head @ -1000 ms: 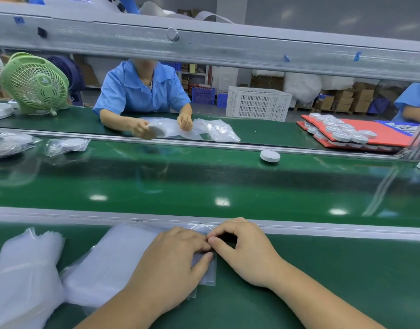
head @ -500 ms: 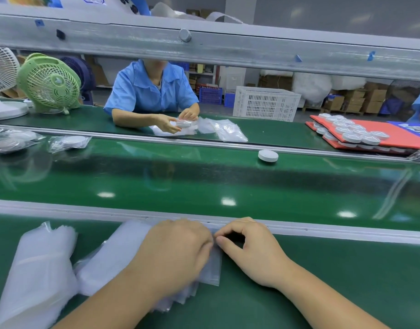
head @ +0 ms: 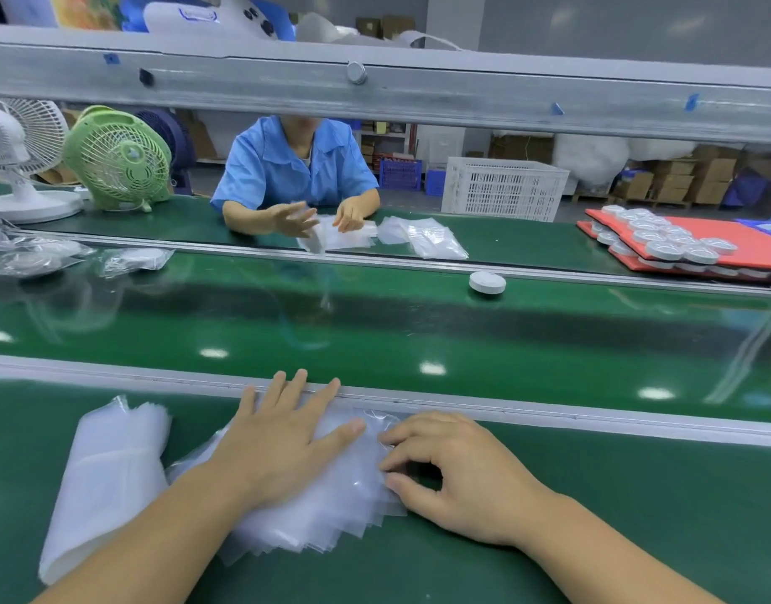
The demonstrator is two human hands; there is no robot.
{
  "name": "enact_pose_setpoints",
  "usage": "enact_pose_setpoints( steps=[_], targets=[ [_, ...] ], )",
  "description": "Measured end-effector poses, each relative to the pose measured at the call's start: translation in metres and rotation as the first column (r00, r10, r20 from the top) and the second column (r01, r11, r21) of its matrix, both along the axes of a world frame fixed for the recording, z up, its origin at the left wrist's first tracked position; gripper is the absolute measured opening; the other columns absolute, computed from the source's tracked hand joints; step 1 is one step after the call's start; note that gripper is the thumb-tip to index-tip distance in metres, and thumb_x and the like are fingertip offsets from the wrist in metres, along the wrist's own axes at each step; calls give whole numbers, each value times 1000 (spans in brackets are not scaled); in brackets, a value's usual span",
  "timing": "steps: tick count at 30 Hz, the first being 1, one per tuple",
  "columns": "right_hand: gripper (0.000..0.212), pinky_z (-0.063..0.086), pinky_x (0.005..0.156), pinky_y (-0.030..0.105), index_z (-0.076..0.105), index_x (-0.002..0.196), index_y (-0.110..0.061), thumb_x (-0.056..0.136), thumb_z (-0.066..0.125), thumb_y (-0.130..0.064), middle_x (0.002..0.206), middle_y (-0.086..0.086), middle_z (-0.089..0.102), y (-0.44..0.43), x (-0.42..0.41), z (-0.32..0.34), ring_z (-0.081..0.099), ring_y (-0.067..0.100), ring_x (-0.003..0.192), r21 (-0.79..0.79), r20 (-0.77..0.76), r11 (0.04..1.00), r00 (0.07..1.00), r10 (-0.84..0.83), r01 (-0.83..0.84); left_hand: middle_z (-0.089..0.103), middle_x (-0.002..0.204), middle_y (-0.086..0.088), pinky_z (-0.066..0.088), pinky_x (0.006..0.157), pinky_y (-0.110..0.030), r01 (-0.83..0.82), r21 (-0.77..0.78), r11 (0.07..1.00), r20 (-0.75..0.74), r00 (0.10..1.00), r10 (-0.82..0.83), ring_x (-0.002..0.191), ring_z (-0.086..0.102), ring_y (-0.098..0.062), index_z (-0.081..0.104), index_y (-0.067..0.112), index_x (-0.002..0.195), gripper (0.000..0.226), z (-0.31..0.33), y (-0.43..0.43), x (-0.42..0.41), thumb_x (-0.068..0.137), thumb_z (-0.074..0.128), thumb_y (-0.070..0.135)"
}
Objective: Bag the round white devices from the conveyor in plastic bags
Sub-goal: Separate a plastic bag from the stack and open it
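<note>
Left hand (head: 283,446), fingers spread flat, covers much of the plastic bags (head: 331,512), right hand (head: 457,473) pinches their edge — which bag, unclear — and a round white device (head: 487,282) sits on the conveyor (head: 375,324) beyond.

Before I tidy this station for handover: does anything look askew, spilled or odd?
Only the stack of plastic bags: it is fanned out, its corners staggered, under the flat left hand, while the right hand pinches its edge. The round white device lies flat on the conveyor; nothing spilled.
</note>
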State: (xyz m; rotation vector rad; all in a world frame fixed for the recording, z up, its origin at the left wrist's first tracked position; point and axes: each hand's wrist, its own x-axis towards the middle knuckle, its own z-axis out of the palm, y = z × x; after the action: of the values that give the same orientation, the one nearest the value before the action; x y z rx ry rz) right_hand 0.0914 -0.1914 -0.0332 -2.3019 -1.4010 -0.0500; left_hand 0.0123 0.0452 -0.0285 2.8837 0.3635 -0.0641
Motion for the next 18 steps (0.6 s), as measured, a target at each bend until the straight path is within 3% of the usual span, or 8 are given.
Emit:
enact_pose_setpoints(
  steps=[4, 10, 14, 18],
  targets=[
    [33, 31, 112, 22, 74, 112, -43, 94, 51, -58, 137, -28, 56, -1, -3, 0, 42, -10, 127, -1, 10, 1000, 1000, -11, 11, 13, 167, 9, 8, 125, -44, -27, -17, 999, 130, 991, 29, 154, 5, -15, 15, 48, 155, 99, 16, 13, -8, 70, 1, 96],
    [48, 23, 115, 17, 67, 126, -43, 94, 36, -65, 143, -29, 50, -1, -2, 3, 37, -8, 133, -63, 32, 996, 998, -58, 60, -20, 164, 14, -10, 123, -46, -32, -17, 999, -133, 991, 29, 151, -21, -11, -8, 63, 148, 113, 13, 27, -40, 48, 16, 111],
    [55, 19, 117, 16, 64, 132, -41, 93, 35, -66, 144, -25, 51, 2, -9, 4, 36, -5, 136, -115, 55, 993, 998, -28, 34, -25, 163, 12, -14, 122, -46, -65, -18, 998, -45, 997, 64, 149, -26, -14, -10, 59, 149, 107, -3, 19, -44, 55, 4, 107],
    [57, 13, 116, 11, 59, 136, -44, 91, 39, -72, 149, -27, 44, 3, -18, -1, 29, -7, 141, -112, 5, 994, 1000, 1, -1, -10, 167, 10, -8, 124, -42, -97, -11, 995, 98, 990, 98, 153, -14, -21, -1, 53, 154, 105, -13, 3, -36, 61, -5, 102]
  ],
)
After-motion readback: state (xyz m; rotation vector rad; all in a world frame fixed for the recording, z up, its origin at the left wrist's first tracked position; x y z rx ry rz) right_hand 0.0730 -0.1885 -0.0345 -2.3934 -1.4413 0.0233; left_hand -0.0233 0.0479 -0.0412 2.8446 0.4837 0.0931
